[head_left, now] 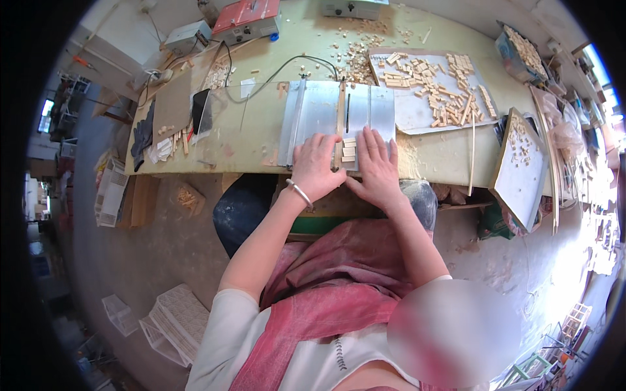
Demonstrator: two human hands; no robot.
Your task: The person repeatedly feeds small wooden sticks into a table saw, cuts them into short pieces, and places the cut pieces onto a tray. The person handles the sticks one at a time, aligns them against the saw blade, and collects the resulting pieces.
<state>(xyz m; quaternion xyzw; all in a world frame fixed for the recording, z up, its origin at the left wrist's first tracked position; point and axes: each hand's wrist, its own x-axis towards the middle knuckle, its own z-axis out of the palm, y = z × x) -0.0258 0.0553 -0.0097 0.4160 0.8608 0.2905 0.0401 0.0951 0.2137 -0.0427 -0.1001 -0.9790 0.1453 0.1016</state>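
Observation:
My left hand [314, 168] rests on the silver metal plate [295, 117] of a small table saw, fingers loosely bent and spread, beside a wooden guide strip [341, 104]. My right hand [377, 168] lies on the plate's right part, fingers stretched out. Between my hands, a short row of pale wooden blocks [348, 150] lies against the strip; whether my thumbs touch it is unclear. A dark slot [349, 111] runs just above the blocks.
A white board [417, 122] holds many wooden pieces. A tilted tray [531, 169] hangs at the bench's right edge. Red [238, 23] and grey machine boxes [186, 39], cables, loose offcuts and a dark glove [142, 133] are on the bench [235, 143]. White crates [173, 319] stand on the floor.

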